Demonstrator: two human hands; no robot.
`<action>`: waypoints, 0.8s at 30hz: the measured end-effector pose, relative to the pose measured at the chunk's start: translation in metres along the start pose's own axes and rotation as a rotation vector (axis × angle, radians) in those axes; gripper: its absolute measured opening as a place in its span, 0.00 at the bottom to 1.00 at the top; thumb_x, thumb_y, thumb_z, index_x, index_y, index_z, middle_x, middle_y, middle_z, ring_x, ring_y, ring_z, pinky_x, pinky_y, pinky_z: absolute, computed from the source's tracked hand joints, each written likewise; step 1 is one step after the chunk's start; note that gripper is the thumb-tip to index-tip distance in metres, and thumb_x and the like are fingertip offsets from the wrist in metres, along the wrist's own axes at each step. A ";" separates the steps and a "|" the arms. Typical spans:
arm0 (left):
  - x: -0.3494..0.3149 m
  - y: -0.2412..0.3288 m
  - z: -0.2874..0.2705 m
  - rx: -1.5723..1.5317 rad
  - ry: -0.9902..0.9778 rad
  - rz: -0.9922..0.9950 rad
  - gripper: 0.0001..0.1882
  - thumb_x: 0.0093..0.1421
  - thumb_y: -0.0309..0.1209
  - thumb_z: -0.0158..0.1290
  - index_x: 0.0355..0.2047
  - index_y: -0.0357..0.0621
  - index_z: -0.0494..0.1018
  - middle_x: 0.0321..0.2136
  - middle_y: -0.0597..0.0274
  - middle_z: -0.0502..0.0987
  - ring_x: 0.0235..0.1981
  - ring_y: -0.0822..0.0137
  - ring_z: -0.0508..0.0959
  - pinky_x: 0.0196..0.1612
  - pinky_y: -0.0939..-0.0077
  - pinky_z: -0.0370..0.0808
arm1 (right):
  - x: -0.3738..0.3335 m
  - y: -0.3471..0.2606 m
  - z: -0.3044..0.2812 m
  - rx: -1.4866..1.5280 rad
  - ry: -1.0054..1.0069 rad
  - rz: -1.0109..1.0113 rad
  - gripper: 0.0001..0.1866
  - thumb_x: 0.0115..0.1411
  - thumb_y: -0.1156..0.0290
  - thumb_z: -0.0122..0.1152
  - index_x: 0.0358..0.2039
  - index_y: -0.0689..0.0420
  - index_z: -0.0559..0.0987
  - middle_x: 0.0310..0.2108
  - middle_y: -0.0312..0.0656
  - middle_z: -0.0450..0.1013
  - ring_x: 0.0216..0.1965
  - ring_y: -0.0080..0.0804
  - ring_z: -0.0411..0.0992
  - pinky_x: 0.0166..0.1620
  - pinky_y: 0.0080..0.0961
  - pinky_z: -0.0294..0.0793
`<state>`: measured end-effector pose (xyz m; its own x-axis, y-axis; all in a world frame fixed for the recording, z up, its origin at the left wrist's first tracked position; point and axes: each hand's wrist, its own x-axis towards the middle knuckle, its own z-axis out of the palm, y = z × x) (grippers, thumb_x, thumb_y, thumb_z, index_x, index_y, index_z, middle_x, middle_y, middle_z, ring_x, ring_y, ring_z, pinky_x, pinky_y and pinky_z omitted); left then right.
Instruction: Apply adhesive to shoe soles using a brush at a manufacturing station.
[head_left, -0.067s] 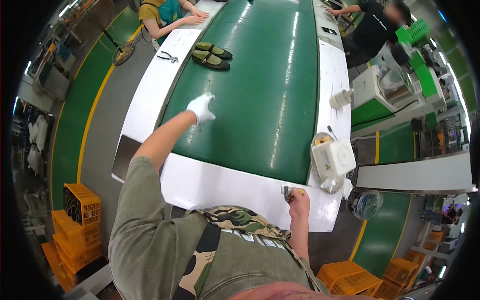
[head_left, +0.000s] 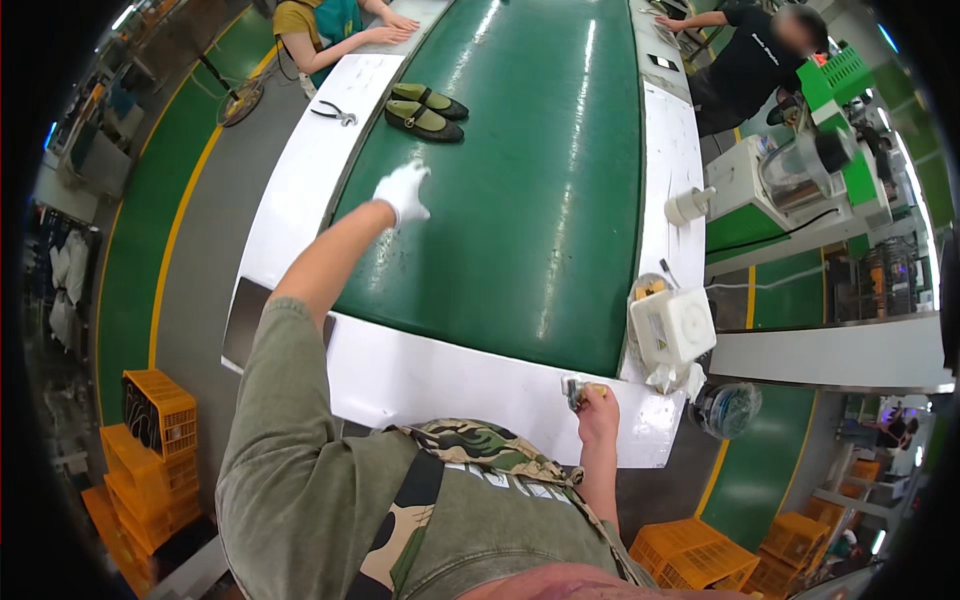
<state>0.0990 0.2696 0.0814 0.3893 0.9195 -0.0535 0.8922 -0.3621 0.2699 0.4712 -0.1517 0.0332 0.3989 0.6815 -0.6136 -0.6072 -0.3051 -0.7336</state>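
My left hand (head_left: 404, 193), in a white glove, reaches out over the green conveyor belt (head_left: 500, 220). Its fingers are apart and nothing is in them. Beyond it, a pair of dark strap shoes (head_left: 425, 113) with green filling inside stands on the belt's left side, apart from my fingers. Above the white near ledge (head_left: 450, 370), my bare right hand (head_left: 599, 410) is closed around a small tool (head_left: 574, 390) with a grey metallic head and a yellowish part. Its exact kind is too small to make out.
Pincers (head_left: 334, 113) lie on the left ledge. A white plastic container (head_left: 672, 328) and a white roll (head_left: 690, 206) stand along the right ledge. Two people work farther along, one at each side. Orange crates (head_left: 160, 410) are stacked at lower left, with more crates (head_left: 693, 555) at lower right.
My left hand has moved slightly forward, closer to the shoes. The right hand stays in place with the small tool. The whole view has shifted a little.
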 end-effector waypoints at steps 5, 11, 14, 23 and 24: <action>0.124 -0.066 -0.031 0.196 0.040 0.143 0.41 0.35 0.37 0.70 0.53 0.49 0.72 0.65 0.49 0.56 0.65 0.45 0.57 0.61 0.51 0.65 | -0.017 -0.006 0.043 -0.044 0.178 -0.028 0.06 0.61 0.73 0.60 0.36 0.56 0.72 0.30 0.37 0.73 0.30 0.28 0.72 0.35 0.29 0.74; 0.211 -0.119 -0.042 0.324 -0.082 0.247 0.38 0.28 0.37 0.72 0.47 0.54 0.78 0.65 0.47 0.55 0.67 0.38 0.51 0.66 0.43 0.55 | -0.018 -0.016 0.083 -0.121 0.374 -0.035 0.06 0.60 0.75 0.61 0.35 0.56 0.73 0.29 0.37 0.72 0.29 0.27 0.72 0.34 0.28 0.74; 0.250 -0.129 -0.034 0.411 -0.187 0.292 0.42 0.25 0.40 0.74 0.49 0.57 0.78 0.66 0.46 0.53 0.67 0.37 0.49 0.67 0.42 0.53 | -0.013 -0.018 0.098 -0.159 0.445 0.004 0.06 0.59 0.75 0.62 0.34 0.56 0.73 0.28 0.36 0.72 0.28 0.27 0.71 0.33 0.27 0.73; 0.307 -0.138 -0.020 0.562 -0.289 0.352 0.52 0.18 0.47 0.77 0.46 0.30 0.76 0.62 0.42 0.57 0.62 0.41 0.60 0.63 0.52 0.63 | -0.006 -0.022 0.122 -0.228 0.516 0.016 0.08 0.58 0.73 0.64 0.32 0.57 0.73 0.28 0.38 0.72 0.28 0.27 0.71 0.32 0.25 0.72; 0.308 -0.141 -0.016 0.523 -0.303 0.323 0.50 0.18 0.49 0.76 0.45 0.32 0.77 0.57 0.45 0.62 0.58 0.45 0.64 0.61 0.57 0.65 | -0.002 -0.020 0.123 -0.251 0.500 0.025 0.08 0.58 0.73 0.64 0.32 0.57 0.73 0.28 0.38 0.72 0.28 0.27 0.71 0.32 0.25 0.72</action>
<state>0.0896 0.6060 0.0427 0.6333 0.6974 -0.3356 0.6841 -0.7072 -0.1787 0.3985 -0.0652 0.0851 0.7010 0.2920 -0.6507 -0.4630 -0.5076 -0.7266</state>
